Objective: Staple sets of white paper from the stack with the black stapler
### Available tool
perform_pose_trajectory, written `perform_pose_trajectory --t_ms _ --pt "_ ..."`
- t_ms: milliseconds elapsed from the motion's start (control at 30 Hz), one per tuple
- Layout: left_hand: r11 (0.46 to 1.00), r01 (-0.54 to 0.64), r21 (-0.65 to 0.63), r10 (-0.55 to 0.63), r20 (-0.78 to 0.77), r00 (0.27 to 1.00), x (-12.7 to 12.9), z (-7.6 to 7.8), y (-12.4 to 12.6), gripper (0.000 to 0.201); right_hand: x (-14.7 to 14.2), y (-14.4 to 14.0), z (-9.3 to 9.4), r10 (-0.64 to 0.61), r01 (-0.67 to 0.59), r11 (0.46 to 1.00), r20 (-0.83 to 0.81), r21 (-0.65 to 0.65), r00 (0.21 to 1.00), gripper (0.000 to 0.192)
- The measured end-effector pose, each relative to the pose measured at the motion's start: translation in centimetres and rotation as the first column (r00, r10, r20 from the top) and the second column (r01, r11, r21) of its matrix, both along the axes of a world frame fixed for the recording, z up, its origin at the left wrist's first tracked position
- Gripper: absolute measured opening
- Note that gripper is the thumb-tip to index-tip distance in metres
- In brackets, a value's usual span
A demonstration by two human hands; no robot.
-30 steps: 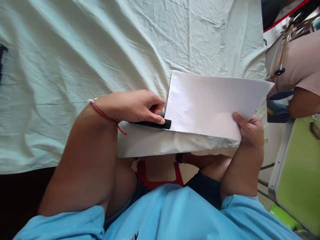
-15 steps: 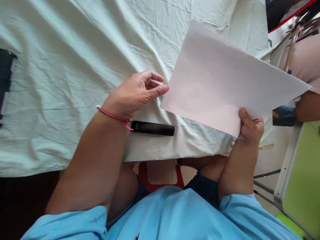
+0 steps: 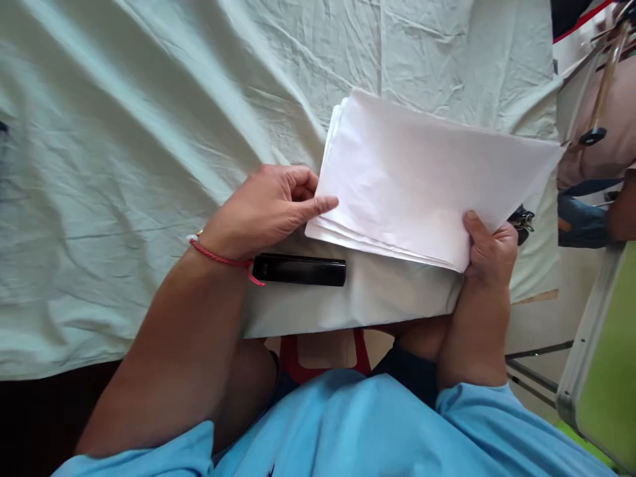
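White sheets of paper in a thin, slightly fanned stack (image 3: 422, 192) lie over the near right part of a table covered with a wrinkled pale green cloth (image 3: 149, 132). The stack sits at a slant, its far right corner reaching past the table's right side and its near edges showing several separate sheets.

The right hand (image 3: 489, 248) grips the stack at its near right corner, thumb pressed on top of the paper and the other fingers hidden beneath it. The left hand (image 3: 265, 209) rests on the cloth just left of the stack, loosely curled, with its forefinger stretched out so the tip touches the stack's left edge; it holds nothing. A thin red cord bracelet (image 3: 221, 258) circles the left wrist.

A slim black rectangular bar-shaped object (image 3: 298, 270), glossy and lying flat, rests on the cloth near the table's front edge, just below the left hand and just beside the stack's near left corner, not touching the paper.

The person wears a light blue shirt (image 3: 348, 430), filling the bottom of the view. Under the table edge a red piece of a seat (image 3: 293, 354) shows between the knees.

At the far right, beyond the table, another person's arm in a dusty pink sleeve (image 3: 603, 112) is partly visible, along with a lime green surface (image 3: 609, 371) with a pale rim.
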State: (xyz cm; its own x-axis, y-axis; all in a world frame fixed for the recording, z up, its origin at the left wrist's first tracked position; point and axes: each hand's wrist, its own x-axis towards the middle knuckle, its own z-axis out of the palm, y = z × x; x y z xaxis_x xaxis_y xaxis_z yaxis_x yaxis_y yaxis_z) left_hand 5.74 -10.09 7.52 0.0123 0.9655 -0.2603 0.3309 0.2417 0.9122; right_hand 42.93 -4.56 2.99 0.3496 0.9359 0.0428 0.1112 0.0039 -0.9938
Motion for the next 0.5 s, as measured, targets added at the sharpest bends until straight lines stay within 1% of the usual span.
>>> perform_pose_trajectory --t_ms 67,100,233,300,333,400,467,500 --pt "0.999 0.006 -0.039 -0.003 0.08 0.997 0.01 0.01 -0.14 0.022 0.19 0.14 -0.04 -0.022 0.023 1.0 -0.022 0.013 1.0 0.058" --pt "0.999 -0.001 -0.042 0.005 0.09 0.996 -0.01 -0.01 -0.22 0.023 0.26 0.18 -0.06 -0.03 0.031 0.999 -0.032 0.015 0.999 0.059" --pt "0.998 -0.053 0.02 0.052 0.048 0.997 0.0 -0.07 -0.46 0.049 0.29 0.19 -0.08 -0.036 0.037 0.999 -0.054 0.021 0.998 0.058" --pt "0.995 -0.085 0.043 0.081 0.073 0.994 0.11 -0.1 -0.52 0.052 0.31 0.2 -0.11 -0.033 0.035 0.999 -0.065 0.024 0.997 0.055" --pt "0.994 -0.101 0.048 0.096 0.104 0.99 0.17 -0.13 -0.52 0.05 0.34 0.24 -0.13 -0.035 0.037 0.999 -0.072 0.026 0.997 0.053" --pt "0.994 -0.11 0.027 0.103 0.194 0.975 0.28 -0.26 -0.47 0.04 0.46 0.37 -0.2 -0.042 0.046 0.998 -0.092 0.036 0.995 0.051" --pt "0.996 -0.09 -0.014 0.091 0.265 0.96 0.28 -0.39 -0.4 0.029 0.57 0.55 -0.27 -0.054 0.061 0.997 -0.114 0.052 0.992 0.05" --pt "0.997 -0.078 -0.028 0.083 0.273 0.958 0.24 -0.44 -0.37 0.027 0.6 0.62 -0.29 -0.064 0.071 0.996 -0.123 0.057 0.99 0.05"
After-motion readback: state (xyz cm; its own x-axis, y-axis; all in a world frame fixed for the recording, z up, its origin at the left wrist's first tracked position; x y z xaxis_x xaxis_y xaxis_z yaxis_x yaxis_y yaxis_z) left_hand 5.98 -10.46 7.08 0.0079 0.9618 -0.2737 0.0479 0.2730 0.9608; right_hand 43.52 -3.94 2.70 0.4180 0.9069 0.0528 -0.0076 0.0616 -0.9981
